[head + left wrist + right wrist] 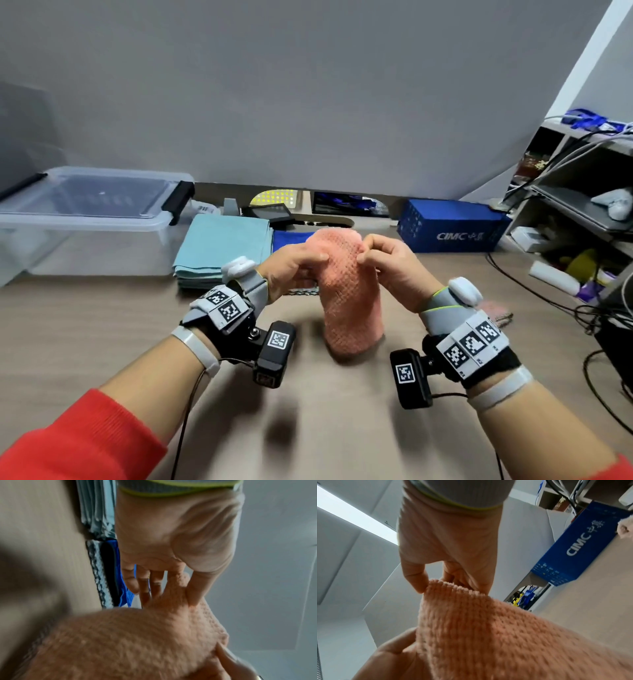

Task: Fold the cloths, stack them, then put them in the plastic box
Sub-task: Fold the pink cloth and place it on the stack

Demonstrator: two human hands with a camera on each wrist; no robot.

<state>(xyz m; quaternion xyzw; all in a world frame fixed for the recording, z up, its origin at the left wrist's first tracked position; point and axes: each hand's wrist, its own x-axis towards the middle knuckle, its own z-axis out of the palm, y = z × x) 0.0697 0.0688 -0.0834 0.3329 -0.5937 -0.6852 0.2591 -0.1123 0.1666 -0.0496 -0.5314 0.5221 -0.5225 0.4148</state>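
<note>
A pink waffle-textured cloth [349,294] hangs lifted above the table, its lower end near the wood. My left hand [301,262] pinches its top edge on the left and my right hand [380,257] pinches the top edge on the right, close together. The left wrist view shows the left hand [171,574] with thumb and fingers closed on the pink cloth [130,642]. The right wrist view shows the right hand [447,574] pinching the pink cloth [505,635] at its upper rim. A stack of folded teal cloths [222,246] lies behind, beside a blue cloth [291,240]. The clear plastic box [85,222] stands at the back left.
A blue CIMC carton [452,229] sits at the back right. Shelves [582,212] with cables and clutter fill the right side. Another pinkish cloth [496,310] lies by the right wrist. Small devices [270,212] lie along the wall. Bare wooden table [102,325] spreads in front.
</note>
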